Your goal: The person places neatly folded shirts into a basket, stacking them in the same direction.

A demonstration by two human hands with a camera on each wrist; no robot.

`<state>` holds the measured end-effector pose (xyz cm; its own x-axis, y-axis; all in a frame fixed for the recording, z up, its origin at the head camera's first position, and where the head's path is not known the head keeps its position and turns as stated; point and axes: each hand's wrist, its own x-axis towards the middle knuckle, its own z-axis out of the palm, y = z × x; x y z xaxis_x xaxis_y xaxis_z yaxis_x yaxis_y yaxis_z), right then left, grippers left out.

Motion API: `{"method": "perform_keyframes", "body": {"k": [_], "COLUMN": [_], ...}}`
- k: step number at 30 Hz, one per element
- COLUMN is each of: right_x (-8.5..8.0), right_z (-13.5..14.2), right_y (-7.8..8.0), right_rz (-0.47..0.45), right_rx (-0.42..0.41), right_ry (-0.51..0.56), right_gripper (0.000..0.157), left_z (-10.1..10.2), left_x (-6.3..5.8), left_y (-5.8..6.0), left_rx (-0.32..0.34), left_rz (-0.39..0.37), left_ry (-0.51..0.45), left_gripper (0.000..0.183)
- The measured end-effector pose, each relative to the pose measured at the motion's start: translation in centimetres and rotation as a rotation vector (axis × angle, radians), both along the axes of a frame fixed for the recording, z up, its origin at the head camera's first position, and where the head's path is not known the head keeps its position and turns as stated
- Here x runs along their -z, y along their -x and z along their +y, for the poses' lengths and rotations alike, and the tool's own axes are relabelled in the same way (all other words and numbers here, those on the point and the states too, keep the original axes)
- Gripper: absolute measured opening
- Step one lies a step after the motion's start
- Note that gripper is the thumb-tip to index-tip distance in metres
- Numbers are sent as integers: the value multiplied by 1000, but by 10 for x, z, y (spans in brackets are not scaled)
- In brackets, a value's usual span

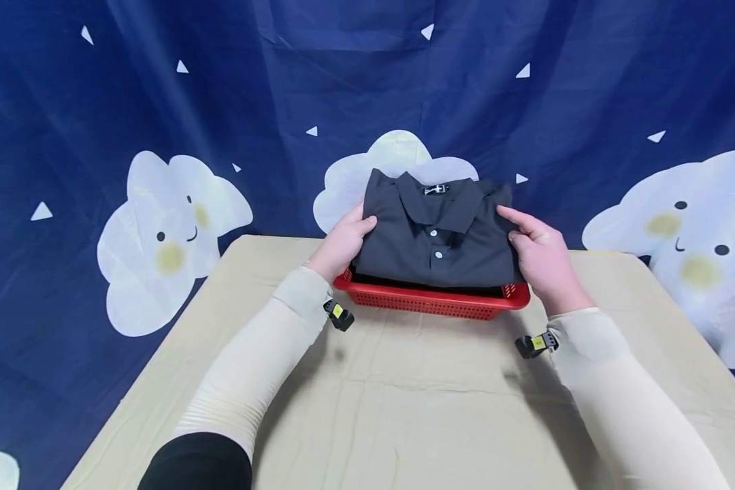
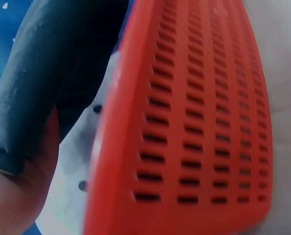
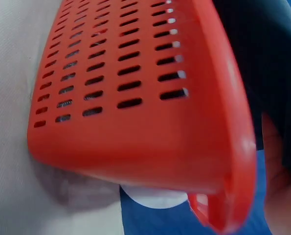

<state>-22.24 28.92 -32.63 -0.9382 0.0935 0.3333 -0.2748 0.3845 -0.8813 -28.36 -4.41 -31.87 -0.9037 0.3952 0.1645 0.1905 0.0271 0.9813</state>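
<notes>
A folded dark polo shirt (image 1: pixel 398 245), collar and white buttons facing up, is held above a red perforated plastic basket (image 1: pixel 422 303). My left hand (image 1: pixel 341 239) grips its left edge, thumb on top and fingers underneath. On the opposite edge my right hand (image 1: pixel 542 255) pinches the cloth, its index finger stretched along the top. Dark material shows inside the basket below the shirt. In the left wrist view the shirt (image 2: pixel 52 63) hangs beside the basket's wall (image 2: pixel 184 122). The right wrist view has the basket's slotted side (image 3: pixel 121 127) up close, with the shirt (image 3: pixel 267 58) behind the rim.
The basket stands at the far side of a table with a beige cover (image 1: pixel 404 395). Behind it hangs a dark blue curtain (image 1: pixel 355 75) printed with white clouds and triangles. Small black cameras are strapped at both wrists.
</notes>
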Motion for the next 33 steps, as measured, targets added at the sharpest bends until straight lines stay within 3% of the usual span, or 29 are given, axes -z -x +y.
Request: {"method": "perform_keyframes", "body": {"k": [6, 11, 18, 22, 33], "right_x": [7, 18, 26, 27, 25], "right_z": [-13, -14, -12, -12, -10], "right_y": [13, 19, 19, 16, 18], "right_rz": [2, -3, -34, -32, -58], "right_rx": [-3, 11, 38, 40, 94], "right_ry": [-148, -254, -320, -338, -371], "right_gripper": [48, 49, 49, 50, 51], "left_z": [-15, -19, -18, -15, -10], "left_x": [12, 27, 39, 40, 36], "left_y": [9, 20, 24, 20, 20], "left_rx": [-58, -94, -167, -211, -274], "left_rz": [-27, -6, 102, 162, 208], "left_ry": [58, 144, 328, 429, 558], "left_gripper": [51, 50, 46, 46, 45]}}
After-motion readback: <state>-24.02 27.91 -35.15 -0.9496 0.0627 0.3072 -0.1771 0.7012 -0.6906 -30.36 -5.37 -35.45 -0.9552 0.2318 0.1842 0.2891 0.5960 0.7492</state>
